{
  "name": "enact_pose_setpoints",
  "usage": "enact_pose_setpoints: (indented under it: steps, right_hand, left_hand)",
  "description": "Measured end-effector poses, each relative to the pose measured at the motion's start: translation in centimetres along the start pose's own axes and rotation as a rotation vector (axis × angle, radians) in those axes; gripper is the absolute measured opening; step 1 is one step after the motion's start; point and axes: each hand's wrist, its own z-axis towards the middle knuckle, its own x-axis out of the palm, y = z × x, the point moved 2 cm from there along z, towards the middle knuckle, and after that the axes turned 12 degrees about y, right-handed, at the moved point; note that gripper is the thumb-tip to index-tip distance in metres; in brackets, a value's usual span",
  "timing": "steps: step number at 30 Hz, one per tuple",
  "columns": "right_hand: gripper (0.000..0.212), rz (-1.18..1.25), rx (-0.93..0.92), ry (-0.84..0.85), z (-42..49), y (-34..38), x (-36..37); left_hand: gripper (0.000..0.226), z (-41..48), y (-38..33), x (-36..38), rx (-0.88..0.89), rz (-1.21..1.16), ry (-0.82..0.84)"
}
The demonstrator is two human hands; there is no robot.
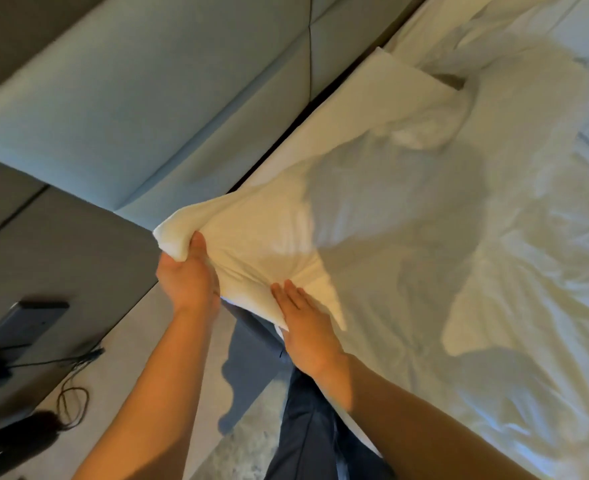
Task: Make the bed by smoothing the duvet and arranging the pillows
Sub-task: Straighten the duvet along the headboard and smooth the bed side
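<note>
A white pillow (272, 233) lies at the near corner of the bed, beside the padded headboard (147, 98). My left hand (187, 275) grips the pillow's corner, thumb on top and fingers curled beneath the bunched fabric. My right hand (305, 320) lies flat with straight fingers pressing on the pillow's near edge. A second white pillow (400, 88) rests further along the headboard. The rumpled white duvet (476, 254) covers the rest of the bed to the right.
A dark bedside surface (61, 244) stands at the left with a black device (19, 323) and a looped cable (73, 403) on it. The floor (203, 375) runs between it and the bed. My dark trousers (317, 434) show below.
</note>
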Motion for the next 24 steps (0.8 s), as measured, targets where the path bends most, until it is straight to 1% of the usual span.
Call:
enact_pose_setpoints:
  steps: [2, 3, 4, 6, 8, 10, 12, 13, 15, 17, 19, 21, 23, 24]
  right_hand:
    - [0.063, 0.113, -0.095, 0.136, -1.6, 1.4, 0.3]
    - [0.059, 0.158, -0.121, 0.172, -2.3, 1.9, 0.3]
    - [0.057, 0.197, -0.135, 0.171, -2.8, 2.3, 0.0]
    - [0.049, 0.313, -0.121, 0.145, -3.7, 2.4, -0.8]
    - [0.045, 0.473, -0.073, 0.146, -4.7, 2.3, -2.0]
    - [0.046, 0.595, -0.016, 0.143, -5.4, 1.9, -2.7]
    - [0.046, 0.679, 0.019, 0.148, -5.8, 1.4, -3.3]
    - [0.045, 0.704, 0.025, 0.152, -6.0, 1.1, -3.4]
    - [0.044, 0.705, 0.027, 0.130, -6.2, 0.5, -4.1]
    - [0.049, 0.684, 0.016, 0.125, -6.6, 0.3, -4.7]
    - [0.046, 0.712, 0.011, 0.185, -7.1, 0.5, -5.3]
    - [0.047, 0.838, 0.076, 0.272, -7.8, 0.6, -6.3]
    - [0.044, 0.946, 0.127, 0.345, -8.7, 0.3, -7.7]
    - [0.041, 0.988, 0.131, 0.358, -9.2, 0.0, -8.7]
  left_hand:
    - [0.015, -1.8, 0.4, -3.5, -0.056, -0.060, -0.032]
    - [0.015, -2.5, 0.4, -4.8, -0.091, -0.084, -0.004]
    - [0.016, -2.9, 0.4, -5.7, -0.115, -0.098, 0.054]
    - [0.030, -3.0, -0.2, -6.4, -0.122, -0.154, 0.251]
    - [0.035, -2.4, -1.4, -6.0, -0.135, -0.277, 0.441]
    - [0.034, -2.0, -2.3, -5.1, -0.171, -0.467, 0.499]
    - [0.021, -0.9, -2.0, -4.0, -0.175, -0.623, 0.508]
    - [0.021, -0.4, -1.6, -3.3, -0.183, -0.601, 0.512]
    - [0.039, 0.1, -1.3, -1.7, -0.198, -0.451, 0.514]
    - [0.048, 0.0, -1.4, -0.1, -0.187, -0.273, 0.515]
    - [0.055, -0.3, -1.5, 1.1, -0.173, -0.151, 0.590]
    - [0.054, -0.5, -1.6, 2.0, -0.150, -0.010, 0.667]
    - [0.057, -0.2, -2.5, 2.8, -0.080, 0.231, 0.689]
    - [0.064, 0.1, -3.1, 3.4, -0.045, 0.335, 0.712]
